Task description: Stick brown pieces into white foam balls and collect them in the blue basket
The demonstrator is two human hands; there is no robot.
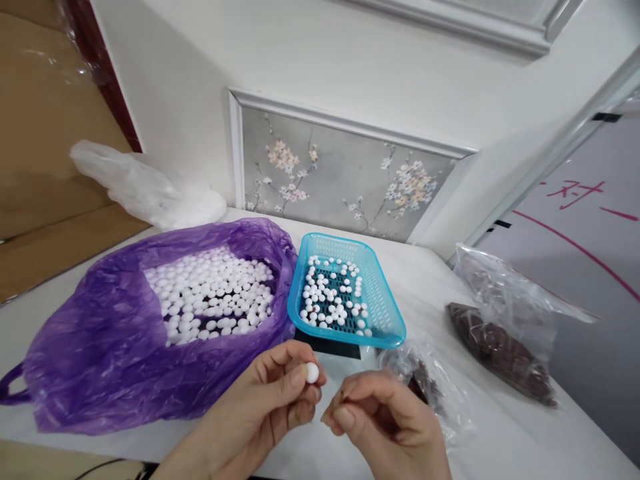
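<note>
Between the thumb and fingers of my left hand [273, 397] is a small white ball [313, 373], held up over the front of the table. Just to its right, my right hand [387, 417] is closed in a pinch, apart from the ball; whatever its fingertips hold is too small to make out. Behind my left hand, a purple plastic bag [95, 340] lies spread open, full of white balls [215, 293] like the held one. A blue plastic basket [395, 330] stands beyond my hands, with more white balls [325, 293] scattered over its bottom.
An open clear bag [450, 407] with dark brown material lies right of my right hand. Farther right sits a larger clear bag of brown stuff [505, 353]. White plastic [155, 193] is bunched at the back left, near cardboard [50, 133]. A wall closes off the back.
</note>
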